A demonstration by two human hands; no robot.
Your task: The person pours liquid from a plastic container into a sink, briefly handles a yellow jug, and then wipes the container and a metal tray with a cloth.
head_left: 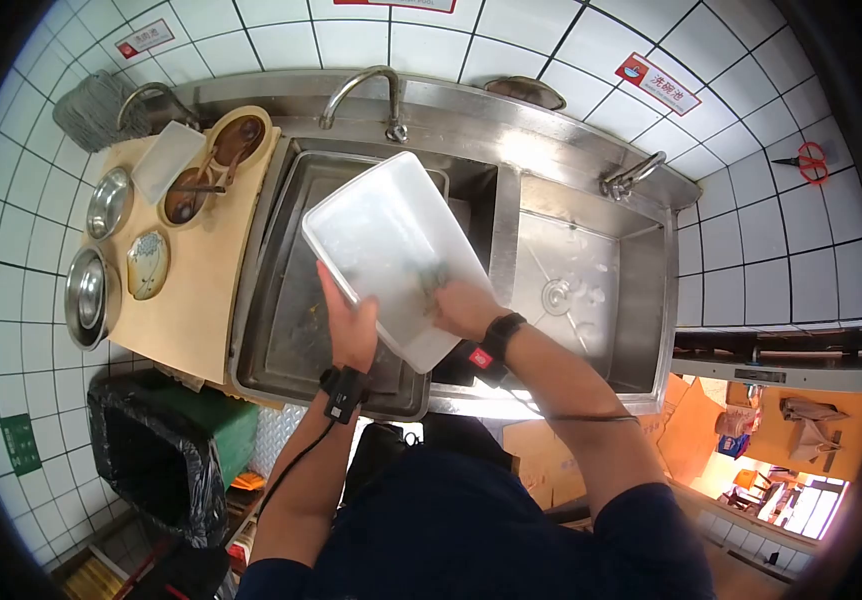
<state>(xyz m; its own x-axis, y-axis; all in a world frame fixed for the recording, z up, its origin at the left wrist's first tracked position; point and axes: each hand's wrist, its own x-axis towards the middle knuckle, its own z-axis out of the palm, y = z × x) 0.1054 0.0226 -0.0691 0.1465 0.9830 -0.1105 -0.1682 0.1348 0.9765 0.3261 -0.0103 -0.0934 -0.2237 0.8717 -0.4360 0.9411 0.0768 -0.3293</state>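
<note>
A white rectangular plastic container [391, 230] is held tilted above the left sink basin, its open side turned toward me. My left hand [351, 325] grips its lower left rim, thumb over the edge and fingers partly hidden along the outside. Inside the container, my right hand [463, 308] presses a small grey-green pad [435, 276] against the inner wall. The pad is blurred and partly covered by the fingers. Under the container, a large dark metal tray [296, 290] lies across the left basin.
On the left, a wooden board [196, 310] carries brown bowls, metal bowls, a patterned dish [147, 262] and a white tray [168, 162]. The right basin [591, 265] looks wet. Faucets [391, 125] rise behind the basins. A lined trash bin [156, 450] stands at lower left. Red-handled scissors [811, 163] hang at right.
</note>
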